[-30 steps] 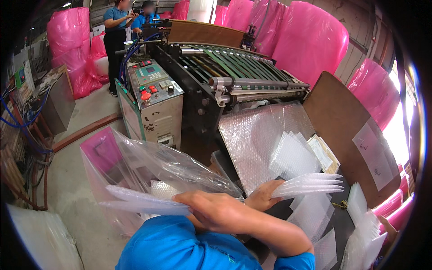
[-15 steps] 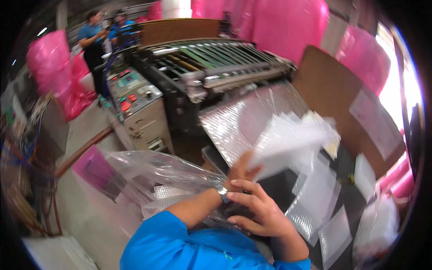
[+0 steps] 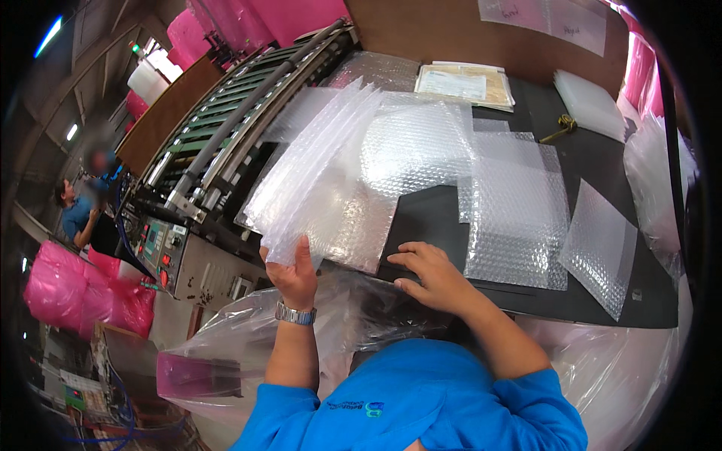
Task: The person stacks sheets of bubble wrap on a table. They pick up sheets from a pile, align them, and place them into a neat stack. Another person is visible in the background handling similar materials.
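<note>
- The left hand (image 3: 292, 279) is gripping stacked clear, rectangular bubble-wrap sheets (image 3: 314, 167) at the left of the flat black table (image 3: 429, 218).
- The right hand (image 3: 432, 279) is holding nothing, loosely spread, by the table's near edge.

From where I stand, I see a bright blue short-sleeved shirt (image 3: 436, 376), the cloth plain and softly creased. The left sleeve (image 3: 274, 413) stops well behind the left hand (image 3: 292, 282), the right sleeve (image 3: 538, 402) well behind the right hand (image 3: 432, 278), leaving both forearms uncovered. Just behind the left hand, a silvery wristwatch (image 3: 295, 314) circles the wrist on a shiny metal link band; its dial I can't make out. On the chest, farther back between the two hands, sits a small green-and-blue emblem (image 3: 374, 408), with dark lettering (image 3: 342, 404) beside it.
</note>
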`<state>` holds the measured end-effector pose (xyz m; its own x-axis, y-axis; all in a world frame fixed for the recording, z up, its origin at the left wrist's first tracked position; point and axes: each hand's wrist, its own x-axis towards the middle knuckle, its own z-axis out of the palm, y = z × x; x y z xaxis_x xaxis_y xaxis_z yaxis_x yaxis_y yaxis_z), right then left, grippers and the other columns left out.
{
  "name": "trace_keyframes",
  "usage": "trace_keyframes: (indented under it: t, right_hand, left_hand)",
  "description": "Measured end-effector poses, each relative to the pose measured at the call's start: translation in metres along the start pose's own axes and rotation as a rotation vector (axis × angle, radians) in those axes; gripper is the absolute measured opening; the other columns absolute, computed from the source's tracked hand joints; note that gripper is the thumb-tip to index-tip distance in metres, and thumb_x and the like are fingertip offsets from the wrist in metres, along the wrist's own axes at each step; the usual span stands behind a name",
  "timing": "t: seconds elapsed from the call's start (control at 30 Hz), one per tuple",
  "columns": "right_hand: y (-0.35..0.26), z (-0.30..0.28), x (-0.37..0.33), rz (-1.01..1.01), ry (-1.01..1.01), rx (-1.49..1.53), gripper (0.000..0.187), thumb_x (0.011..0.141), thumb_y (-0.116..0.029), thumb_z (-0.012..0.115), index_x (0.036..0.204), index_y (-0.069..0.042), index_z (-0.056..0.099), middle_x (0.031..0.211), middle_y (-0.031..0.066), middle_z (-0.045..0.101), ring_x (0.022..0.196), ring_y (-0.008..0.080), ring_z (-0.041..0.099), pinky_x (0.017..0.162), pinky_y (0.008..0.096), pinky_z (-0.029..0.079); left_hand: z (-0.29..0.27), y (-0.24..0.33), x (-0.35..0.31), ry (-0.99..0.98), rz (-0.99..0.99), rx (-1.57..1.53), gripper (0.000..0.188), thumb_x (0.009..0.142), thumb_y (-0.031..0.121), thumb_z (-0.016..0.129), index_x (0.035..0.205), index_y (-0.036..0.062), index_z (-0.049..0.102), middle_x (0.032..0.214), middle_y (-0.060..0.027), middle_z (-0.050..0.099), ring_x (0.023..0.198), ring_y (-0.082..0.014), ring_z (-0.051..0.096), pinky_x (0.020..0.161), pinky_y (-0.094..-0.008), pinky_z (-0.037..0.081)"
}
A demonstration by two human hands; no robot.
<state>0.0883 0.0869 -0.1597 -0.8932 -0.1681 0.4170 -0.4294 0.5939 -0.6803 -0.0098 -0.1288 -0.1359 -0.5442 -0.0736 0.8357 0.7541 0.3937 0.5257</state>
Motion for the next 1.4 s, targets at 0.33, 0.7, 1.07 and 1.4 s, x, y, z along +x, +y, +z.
trace_keyframes:
  t: [0.33,0.7,1.07,1.4]
  right_hand:
    - [0.046,0.017,-0.015,0.064,-0.065,-0.189,0.033,0.074,-0.023,0.06,0.103,-0.01,0.056,0.108,0.0122,0.049,0.108,0.0282,0.042,0.098,0.0459,0.026]
    - [0.045,0.02,-0.02,0.026,-0.021,-0.272,0.031,0.074,-0.022,0.06,0.102,-0.011,0.056,0.108,0.0108,0.05,0.109,0.0271,0.043,0.097,0.0452,0.028]
    - [-0.038,-0.12,0.1,-0.362,0.565,-0.207,0.012,0.077,-0.01,0.056,0.087,-0.006,0.061,0.087,0.0096,0.059,0.084,0.0249,0.055,0.075,0.033,0.044]
    - [-0.058,-0.125,0.123,-0.286,0.077,-0.306,0.022,0.073,-0.008,0.056,0.095,-0.01,0.054,0.089,0.0085,0.059,0.088,0.0286,0.055,0.076,0.0372,0.043]
  left_hand:
    - [0.005,0.001,0.006,-0.032,-0.064,-0.011,0.045,0.08,0.011,0.061,0.115,-0.0047,0.038,0.107,-0.0157,0.051,0.092,-0.0195,0.052,0.079,-0.0306,0.042]
    - [0.002,0.004,0.01,-0.053,-0.136,-0.095,0.053,0.081,0.011,0.06,0.122,-0.0061,0.031,0.118,-0.0176,0.044,0.102,-0.0224,0.047,0.089,-0.033,0.037]
    - [-0.005,0.008,0.0,-0.132,-0.083,-0.165,0.032,0.079,0.006,0.061,0.105,-0.006,0.047,0.099,-0.0125,0.056,0.087,-0.0177,0.054,0.077,-0.028,0.042]
    - [-0.016,0.006,-0.006,-0.171,-0.105,-0.162,0.027,0.078,0.009,0.063,0.098,-0.0052,0.052,0.092,-0.0113,0.058,0.084,-0.0175,0.054,0.075,-0.0294,0.043]
